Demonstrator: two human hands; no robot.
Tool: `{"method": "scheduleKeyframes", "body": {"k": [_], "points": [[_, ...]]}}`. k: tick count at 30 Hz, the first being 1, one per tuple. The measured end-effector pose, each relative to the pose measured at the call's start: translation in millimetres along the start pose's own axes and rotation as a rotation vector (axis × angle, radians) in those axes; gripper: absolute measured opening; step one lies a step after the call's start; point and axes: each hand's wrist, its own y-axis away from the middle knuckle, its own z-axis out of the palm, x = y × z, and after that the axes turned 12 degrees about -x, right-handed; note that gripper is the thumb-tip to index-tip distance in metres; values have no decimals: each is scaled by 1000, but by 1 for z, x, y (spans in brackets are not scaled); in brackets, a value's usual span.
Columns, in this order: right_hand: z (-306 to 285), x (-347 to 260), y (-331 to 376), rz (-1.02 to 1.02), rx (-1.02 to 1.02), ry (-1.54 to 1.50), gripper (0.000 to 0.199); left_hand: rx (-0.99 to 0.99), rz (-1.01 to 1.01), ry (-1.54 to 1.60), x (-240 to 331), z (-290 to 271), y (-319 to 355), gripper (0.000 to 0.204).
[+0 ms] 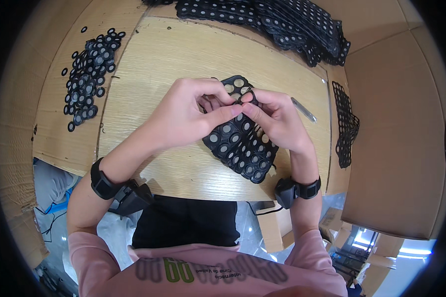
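Black sheet with rows of round cells sits in front of the person, tilted, over the middle of the desk, held in both hands. Left hand: grip closed, thumb and index pinched on the sheet toward its far end, other fingers curled under. Right hand: grip closed too, thumb and index pinching black material of the sheet right beside the left fingertips. Thumb tips near-touching; can't tell if the bit between them is torn free. Cells at the far end look tan, nearer ones have grey centres. Near edge of the sheet hangs just above or on the desk, can't tell which.

Around it: loose black discs with grey centres heaped at far left; sheet stack along the back; lattice strip, openings see-through, at right; slim metallic tool just beyond the right hand.
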Motion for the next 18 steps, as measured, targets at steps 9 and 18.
{"method": "scheduleKeyframes", "body": {"k": [9,18], "points": [[-11,9,-3,43,0,-10,14,274,74,-18,1,-19,-6,13],[-30,18,-1,309,13,-181,32,1184,-349,-950,13,-134,42,23]]}}
